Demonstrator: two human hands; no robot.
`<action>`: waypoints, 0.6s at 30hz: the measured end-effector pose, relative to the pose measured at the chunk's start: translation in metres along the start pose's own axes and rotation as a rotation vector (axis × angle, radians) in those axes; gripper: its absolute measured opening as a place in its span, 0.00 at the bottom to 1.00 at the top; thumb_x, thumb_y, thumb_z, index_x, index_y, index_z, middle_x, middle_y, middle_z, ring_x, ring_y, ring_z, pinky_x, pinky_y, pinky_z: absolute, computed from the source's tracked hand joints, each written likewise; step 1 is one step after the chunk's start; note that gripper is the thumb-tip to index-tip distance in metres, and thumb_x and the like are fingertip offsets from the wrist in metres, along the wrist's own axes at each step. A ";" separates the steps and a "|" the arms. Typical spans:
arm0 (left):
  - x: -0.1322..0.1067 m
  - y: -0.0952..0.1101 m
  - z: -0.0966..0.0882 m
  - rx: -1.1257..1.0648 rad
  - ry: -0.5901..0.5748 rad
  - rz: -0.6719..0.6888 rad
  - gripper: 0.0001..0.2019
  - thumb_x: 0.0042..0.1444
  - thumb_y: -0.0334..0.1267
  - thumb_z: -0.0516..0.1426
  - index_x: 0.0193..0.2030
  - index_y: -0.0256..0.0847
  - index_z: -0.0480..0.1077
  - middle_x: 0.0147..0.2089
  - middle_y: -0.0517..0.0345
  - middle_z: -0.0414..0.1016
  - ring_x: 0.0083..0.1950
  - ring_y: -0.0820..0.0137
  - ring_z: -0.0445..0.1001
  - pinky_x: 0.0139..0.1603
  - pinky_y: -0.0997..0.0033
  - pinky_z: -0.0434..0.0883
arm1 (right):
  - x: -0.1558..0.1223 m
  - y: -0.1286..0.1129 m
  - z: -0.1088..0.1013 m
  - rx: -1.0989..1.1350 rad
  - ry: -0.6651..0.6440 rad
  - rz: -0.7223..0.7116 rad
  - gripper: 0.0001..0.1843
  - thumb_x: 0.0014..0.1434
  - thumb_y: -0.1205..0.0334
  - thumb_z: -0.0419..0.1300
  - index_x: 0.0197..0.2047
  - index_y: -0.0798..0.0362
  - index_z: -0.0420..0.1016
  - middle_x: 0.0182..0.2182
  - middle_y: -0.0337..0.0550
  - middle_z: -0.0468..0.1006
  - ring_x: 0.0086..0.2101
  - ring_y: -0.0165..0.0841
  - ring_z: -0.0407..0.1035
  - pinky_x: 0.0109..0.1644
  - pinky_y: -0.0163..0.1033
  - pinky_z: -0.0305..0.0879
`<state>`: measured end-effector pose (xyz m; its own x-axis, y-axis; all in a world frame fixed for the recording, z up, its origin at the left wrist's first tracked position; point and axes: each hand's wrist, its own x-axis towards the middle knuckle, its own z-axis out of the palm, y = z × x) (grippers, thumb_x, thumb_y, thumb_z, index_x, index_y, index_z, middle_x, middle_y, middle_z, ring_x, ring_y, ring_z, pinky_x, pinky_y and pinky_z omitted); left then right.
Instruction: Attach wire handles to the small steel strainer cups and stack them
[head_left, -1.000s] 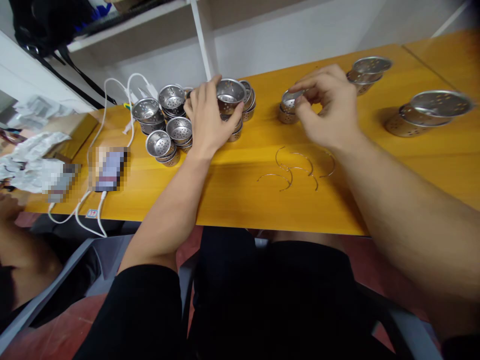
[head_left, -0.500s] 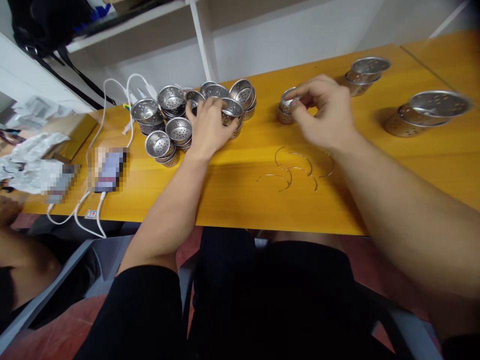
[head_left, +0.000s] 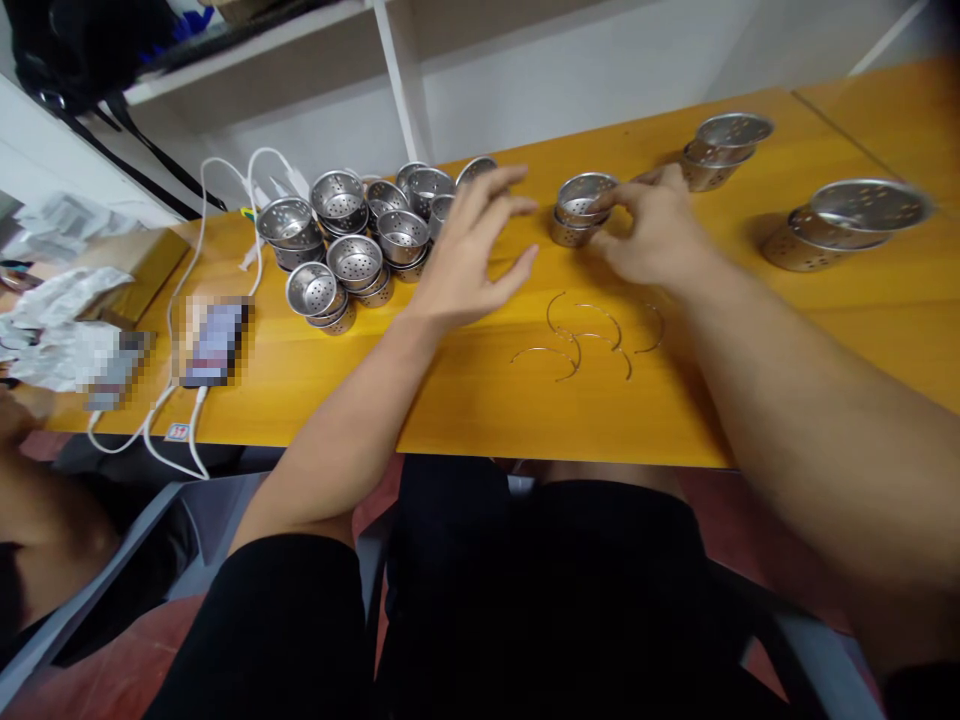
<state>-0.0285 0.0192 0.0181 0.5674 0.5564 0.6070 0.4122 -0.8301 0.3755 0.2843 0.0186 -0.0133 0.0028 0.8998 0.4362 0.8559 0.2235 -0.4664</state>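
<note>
Several small perforated steel cups stand clustered at the back left of the yellow table. My left hand hovers just right of that cluster, fingers spread and empty. A short stack of the same cups stands further right. My right hand rests against this stack, thumb and fingers touching its rim. Several thin curved wire pieces lie on the table in front of both hands.
Two stacks of larger perforated steel bowls stand at the right. A phone with white cables, crumpled paper and a brown box lie at the left. A white shelf frame rises behind. Another person's arm shows at far left.
My left hand set its cup down in the cluster, let go and moved right with fingers spread. My right hand stayed at the small stack and dropped lower beside it.
</note>
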 end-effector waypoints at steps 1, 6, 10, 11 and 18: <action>-0.001 0.007 0.007 -0.028 -0.055 0.014 0.22 0.76 0.56 0.64 0.72 0.56 0.77 0.86 0.49 0.71 0.91 0.46 0.65 0.94 0.32 0.62 | 0.000 0.002 0.001 0.002 -0.030 0.016 0.20 0.71 0.59 0.76 0.65 0.51 0.90 0.65 0.62 0.79 0.69 0.57 0.75 0.82 0.65 0.68; -0.007 0.010 0.033 -0.107 -0.198 0.003 0.18 0.77 0.50 0.63 0.67 0.50 0.78 0.80 0.44 0.78 0.83 0.51 0.78 0.88 0.40 0.72 | 0.003 0.000 -0.003 0.026 -0.063 0.101 0.14 0.72 0.57 0.78 0.57 0.50 0.90 0.59 0.61 0.84 0.58 0.53 0.81 0.71 0.60 0.77; -0.010 -0.009 0.041 -0.142 -0.203 -0.042 0.20 0.77 0.51 0.63 0.70 0.47 0.77 0.80 0.41 0.78 0.80 0.52 0.80 0.84 0.43 0.77 | 0.005 -0.006 -0.008 0.050 -0.023 0.125 0.18 0.70 0.57 0.79 0.58 0.55 0.87 0.62 0.65 0.86 0.54 0.51 0.82 0.67 0.60 0.78; -0.011 -0.015 0.045 -0.159 -0.196 -0.065 0.24 0.77 0.52 0.64 0.73 0.47 0.75 0.81 0.40 0.77 0.79 0.51 0.80 0.83 0.43 0.78 | 0.005 -0.007 -0.009 0.058 0.017 0.111 0.19 0.71 0.57 0.79 0.59 0.55 0.87 0.62 0.66 0.85 0.55 0.51 0.82 0.68 0.60 0.78; -0.011 -0.039 0.076 -0.290 -0.091 -0.182 0.45 0.79 0.66 0.62 0.91 0.54 0.51 0.89 0.36 0.67 0.85 0.50 0.77 0.84 0.38 0.79 | -0.011 -0.037 -0.019 0.272 -0.068 -0.302 0.16 0.70 0.44 0.79 0.48 0.42 0.83 0.56 0.53 0.86 0.59 0.53 0.82 0.67 0.63 0.83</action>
<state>0.0034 0.0479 -0.0568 0.5696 0.6865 0.4520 0.3002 -0.6857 0.6631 0.2627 -0.0070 0.0136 -0.2697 0.7993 0.5370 0.6449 0.5641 -0.5157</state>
